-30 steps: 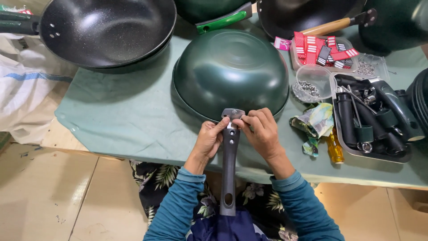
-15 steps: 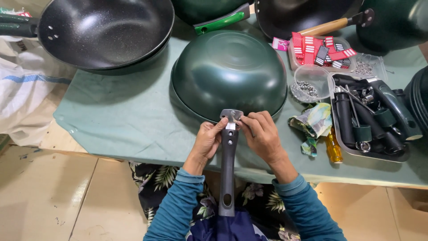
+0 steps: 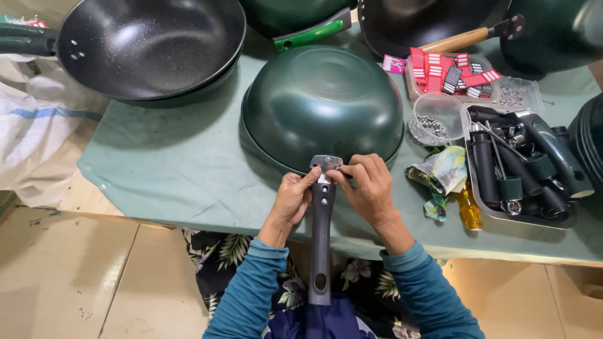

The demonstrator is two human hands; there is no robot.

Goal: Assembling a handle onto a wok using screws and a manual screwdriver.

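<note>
An upturned dark green wok (image 3: 323,103) lies dome-up on the pale green surface (image 3: 157,176), its enamel smooth with a soft sheen. Against the near rim of that wok, a long black handle (image 3: 321,238) stretches back toward the person's lap, matte and moulded, with a hanging slot near its tail. Its grey metal bracket (image 3: 328,164) meets the wok's edge. The left hand (image 3: 294,198) pinches the handle just under the bracket, fingers closed round it. The right hand (image 3: 367,188) has its fingertips closed at the bracket, apparently on some small fastener too tiny to make out.

By the look of it, the handle is lined up but not yet fixed; fastening seems to be what is left.

Right of the wok sits a clear plastic tub of small metal fasteners (image 3: 433,119), and beyond that a metal tray (image 3: 496,210) of black handles and tools. An amber-handled screwdriver (image 3: 468,207) lies beside a crumpled rag (image 3: 440,176). Left of the wok rests a speckled black non-stick wok (image 3: 147,47), already wearing its handle.
</note>
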